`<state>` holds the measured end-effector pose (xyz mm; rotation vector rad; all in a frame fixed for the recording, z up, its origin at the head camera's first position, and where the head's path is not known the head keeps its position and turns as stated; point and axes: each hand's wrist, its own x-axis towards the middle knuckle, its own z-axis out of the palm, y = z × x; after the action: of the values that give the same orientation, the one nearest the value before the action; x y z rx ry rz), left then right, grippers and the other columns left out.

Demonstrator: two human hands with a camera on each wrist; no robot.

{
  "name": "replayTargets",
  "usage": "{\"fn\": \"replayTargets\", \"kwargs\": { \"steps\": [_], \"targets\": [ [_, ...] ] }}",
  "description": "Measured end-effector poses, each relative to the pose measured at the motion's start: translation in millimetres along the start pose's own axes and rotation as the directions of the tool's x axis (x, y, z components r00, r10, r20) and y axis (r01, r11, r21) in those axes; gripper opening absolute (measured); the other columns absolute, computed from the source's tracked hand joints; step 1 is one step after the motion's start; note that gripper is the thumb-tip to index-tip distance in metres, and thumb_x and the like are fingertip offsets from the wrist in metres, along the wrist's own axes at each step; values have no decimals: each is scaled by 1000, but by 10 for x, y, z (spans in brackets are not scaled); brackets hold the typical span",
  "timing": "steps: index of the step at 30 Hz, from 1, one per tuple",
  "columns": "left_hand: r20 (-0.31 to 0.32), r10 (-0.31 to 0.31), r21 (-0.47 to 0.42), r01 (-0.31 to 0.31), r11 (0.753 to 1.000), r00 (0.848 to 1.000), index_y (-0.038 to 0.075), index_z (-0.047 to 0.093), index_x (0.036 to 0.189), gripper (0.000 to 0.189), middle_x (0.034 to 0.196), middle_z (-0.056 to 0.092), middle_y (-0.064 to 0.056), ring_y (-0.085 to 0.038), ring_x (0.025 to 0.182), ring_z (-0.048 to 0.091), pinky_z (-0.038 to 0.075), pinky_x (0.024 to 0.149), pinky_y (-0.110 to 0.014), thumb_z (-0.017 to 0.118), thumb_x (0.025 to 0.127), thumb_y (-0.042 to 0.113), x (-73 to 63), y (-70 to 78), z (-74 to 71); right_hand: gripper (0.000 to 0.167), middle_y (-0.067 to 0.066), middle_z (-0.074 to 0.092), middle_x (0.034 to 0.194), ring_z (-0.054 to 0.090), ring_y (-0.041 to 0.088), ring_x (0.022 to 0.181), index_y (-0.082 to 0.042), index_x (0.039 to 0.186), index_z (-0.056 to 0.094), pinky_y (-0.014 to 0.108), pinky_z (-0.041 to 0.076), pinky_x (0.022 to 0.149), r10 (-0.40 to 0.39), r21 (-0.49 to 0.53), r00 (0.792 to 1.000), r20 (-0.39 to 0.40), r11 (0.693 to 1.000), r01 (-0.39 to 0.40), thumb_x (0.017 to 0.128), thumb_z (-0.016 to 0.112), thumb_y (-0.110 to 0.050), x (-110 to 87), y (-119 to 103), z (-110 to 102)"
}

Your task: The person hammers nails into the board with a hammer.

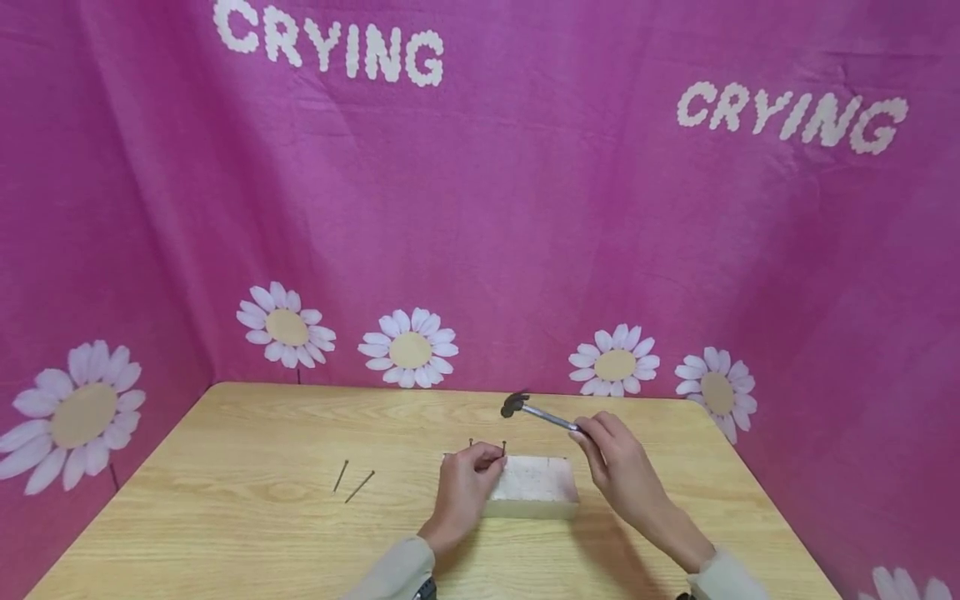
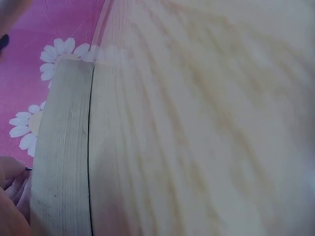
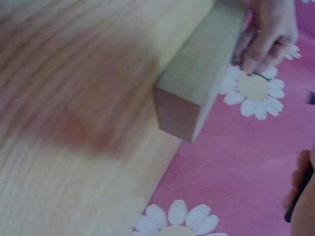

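A pale wooden block [image 1: 534,487] lies on the table, its left end behind my left hand [image 1: 463,487]. Thumb and fingers of that hand pinch a nail [image 1: 504,447], which stands upright at the block's top. In the right wrist view the same nail [image 3: 266,77] sticks out past the fingertips. A second nail [image 1: 471,441] rises just behind the left hand, its lower part hidden. My right hand [image 1: 628,471] grips a claw hammer [image 1: 551,417] by its handle, the dark head raised above the block and apart from the nails. The black grip [image 3: 300,194] shows in the right wrist view.
Two loose nails [image 1: 360,487] lie on the wooden table [image 1: 247,517] left of the block. Pink cloth [image 1: 510,208] with white daisies and lettering hangs behind the table and along both sides.
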<state>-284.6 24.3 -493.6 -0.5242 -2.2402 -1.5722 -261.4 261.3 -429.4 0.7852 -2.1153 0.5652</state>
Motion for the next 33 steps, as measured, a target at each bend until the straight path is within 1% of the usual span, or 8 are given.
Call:
{"fn": "replayTargets", "kwargs": {
  "steps": [3, 7, 10, 14, 16, 21, 27, 33],
  "targets": [
    [3, 6, -2, -6, 1000, 1000, 0, 79, 98, 6, 93, 81, -7, -15, 81, 76, 61, 74, -22, 77, 92, -1, -1, -9, 4, 8, -1, 56, 87, 46, 7, 76, -2, 104, 70, 16, 40, 65, 28, 40, 1000, -12, 999, -28, 97, 70, 1, 20, 15, -44],
    [6, 5, -6, -5, 1000, 1000, 1, 78, 97, 6, 93, 80, -7, -15, 82, 76, 61, 75, -22, 77, 92, -1, 3, -12, -3, 3, -5, 55, 84, 46, 3, 74, -4, 100, 71, 15, 43, 62, -52, -5, 995, 85, 999, 53, 101, 69, -7, -14, 29, -32],
    [8, 6, -7, -6, 1000, 1000, 1, 79, 97, 5, 92, 80, -7, -15, 82, 76, 61, 75, -22, 77, 92, 0, 6, -10, -4, 3, -5, 55, 84, 46, 2, 74, -4, 100, 71, 15, 44, 62, -86, -22, 992, 96, 996, 88, 97, 72, -4, -51, 28, -30],
    [15, -2, -4, 2, 1000, 1000, 3, 79, 97, 5, 93, 81, -6, -13, 82, 76, 60, 75, -21, 78, 92, 2, 4, -6, -5, 16, -3, 55, 85, 46, 5, 75, -2, 104, 71, 15, 40, 63, -2, 63, 1000, -1, 998, 2, 91, 73, 8, -46, 18, -55],
    [15, -2, -5, 2, 1000, 1000, 2, 79, 97, 5, 93, 81, -7, -14, 82, 76, 61, 75, -22, 77, 93, 2, 4, -11, -3, 15, -4, 55, 84, 45, 5, 74, -2, 103, 71, 15, 39, 62, 29, 91, 1000, 4, 995, -29, 92, 72, 8, -32, 12, -62],
    [6, -4, -9, 4, 1000, 1000, 2, 79, 96, 5, 92, 80, -8, -15, 81, 76, 61, 75, -22, 78, 91, 0, 4, -16, -3, 4, -9, 52, 79, 42, 0, 71, -5, 97, 71, 14, 40, 59, -14, -3, 992, 129, 1000, 14, 95, 74, -2, -38, 14, -50],
    [18, -21, -19, 21, 1000, 1000, 2, 79, 96, 4, 93, 81, -7, -14, 83, 77, 61, 75, -21, 78, 92, 1, -6, -7, 7, 11, -4, 55, 85, 45, 5, 75, -3, 103, 71, 15, 39, 62, 38, 63, 999, 25, 997, -39, 95, 71, 4, -94, 17, -50],
    [4, -1, -27, 1, 1000, 1000, 1, 79, 96, 5, 92, 81, -8, -16, 82, 77, 61, 75, -23, 78, 92, 0, -12, -15, 16, 13, -5, 55, 80, 47, 3, 72, -4, 97, 71, 17, 44, 60, -28, -33, 993, 112, 999, 32, 89, 77, 4, -118, 2, -18]
  ]
}}
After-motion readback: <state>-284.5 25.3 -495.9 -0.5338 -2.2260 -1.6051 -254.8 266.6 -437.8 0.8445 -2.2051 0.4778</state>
